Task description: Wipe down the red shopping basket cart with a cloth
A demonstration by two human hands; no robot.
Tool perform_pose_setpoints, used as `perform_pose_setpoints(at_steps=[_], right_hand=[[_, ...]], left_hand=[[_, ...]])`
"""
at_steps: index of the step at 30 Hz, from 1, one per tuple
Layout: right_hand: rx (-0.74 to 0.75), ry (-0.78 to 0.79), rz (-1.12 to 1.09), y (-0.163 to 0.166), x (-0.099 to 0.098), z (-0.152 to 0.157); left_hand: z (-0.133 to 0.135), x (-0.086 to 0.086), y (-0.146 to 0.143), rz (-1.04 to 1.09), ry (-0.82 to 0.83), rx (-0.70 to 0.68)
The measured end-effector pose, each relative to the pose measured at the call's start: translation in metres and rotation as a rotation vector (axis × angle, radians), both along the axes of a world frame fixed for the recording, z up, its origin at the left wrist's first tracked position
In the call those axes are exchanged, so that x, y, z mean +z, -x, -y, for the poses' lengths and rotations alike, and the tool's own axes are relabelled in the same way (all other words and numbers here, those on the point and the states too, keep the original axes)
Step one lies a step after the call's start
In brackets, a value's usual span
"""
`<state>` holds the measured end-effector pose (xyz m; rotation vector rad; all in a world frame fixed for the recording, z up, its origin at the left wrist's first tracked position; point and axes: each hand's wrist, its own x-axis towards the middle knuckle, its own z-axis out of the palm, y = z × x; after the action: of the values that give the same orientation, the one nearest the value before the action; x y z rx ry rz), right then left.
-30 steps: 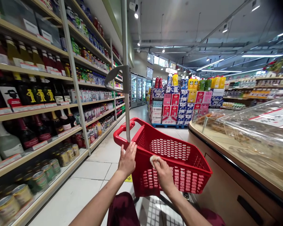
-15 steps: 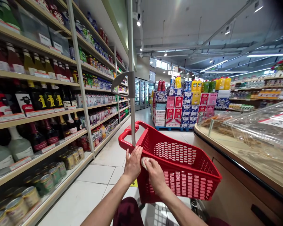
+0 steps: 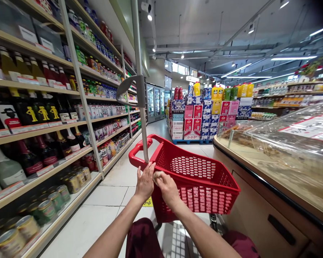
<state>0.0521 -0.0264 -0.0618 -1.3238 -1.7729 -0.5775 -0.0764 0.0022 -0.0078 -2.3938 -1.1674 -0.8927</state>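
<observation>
A red plastic shopping basket (image 3: 204,172) with perforated walls stands tilted on the floor in front of me, its wheels partly visible underneath. From its near left corner rises a long metal pole with a grey handle (image 3: 136,89). My left hand (image 3: 144,184) lies against the rim by the pole's foot, fingers stretched out and thumb apart. Close beside it, my right hand (image 3: 167,190) is closed on a small pale wad of cloth (image 3: 158,175), pressed to the basket's outer wall just below the rim. The fingers cover most of the cloth.
Shelves of bottles and cans (image 3: 56,122) run along the left. At right stands a counter (image 3: 258,172) with clear covers. Stacked drink cartons (image 3: 193,122) with bottles on top stand ahead. My knees (image 3: 144,236) are near the basket, and a yellow floor sticker (image 3: 148,202) shows behind my hands.
The view has turned slightly right, so everything sits further left. My right hand with the cloth has shifted a little up the basket wall toward the rim. My left hand keeps its place.
</observation>
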Motion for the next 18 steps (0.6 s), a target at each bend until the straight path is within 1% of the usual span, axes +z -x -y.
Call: perform_pose_setpoints(at_steps=[2,3,5,7,8,10,12,14,16,18], right_hand=[[0.017,0.033,0.027,-0.004,-0.007,0.006],[0.01,0.024,0.012,-0.011,-0.011,0.01],[-0.037,-0.033,-0.049,-0.031,-0.016,0.017],[-0.1,-0.093,-0.112,-0.056,-0.021,0.023],[-0.118,-0.097,-0.119,-0.067,-0.025,0.027],[-0.107,-0.029,-0.072,-0.085,-0.038,0.035],[-0.076,0.042,-0.017,-0.096,-0.053,0.043],[-0.092,0.04,-0.024,-0.104,-0.062,0.048],[-0.161,-0.015,-0.091,-0.11,-0.063,0.047],[-0.221,-0.028,-0.135,-0.117,-0.062,0.046]], left_hand=[[0.0,0.002,0.001,-0.028,-0.007,-0.017],[0.001,0.003,0.0,-0.038,-0.011,-0.014],[0.003,0.004,-0.007,-0.051,-0.017,0.01],[0.006,0.002,-0.019,-0.087,-0.013,0.018],[0.008,0.001,-0.027,-0.12,0.001,0.01],[0.011,-0.002,-0.042,-0.189,0.058,-0.001],[0.013,-0.005,-0.053,-0.229,0.125,0.022],[0.015,-0.006,-0.059,-0.247,0.15,0.045],[0.016,-0.006,-0.061,-0.259,0.143,0.051],[0.017,-0.006,-0.063,-0.268,0.138,0.035]])
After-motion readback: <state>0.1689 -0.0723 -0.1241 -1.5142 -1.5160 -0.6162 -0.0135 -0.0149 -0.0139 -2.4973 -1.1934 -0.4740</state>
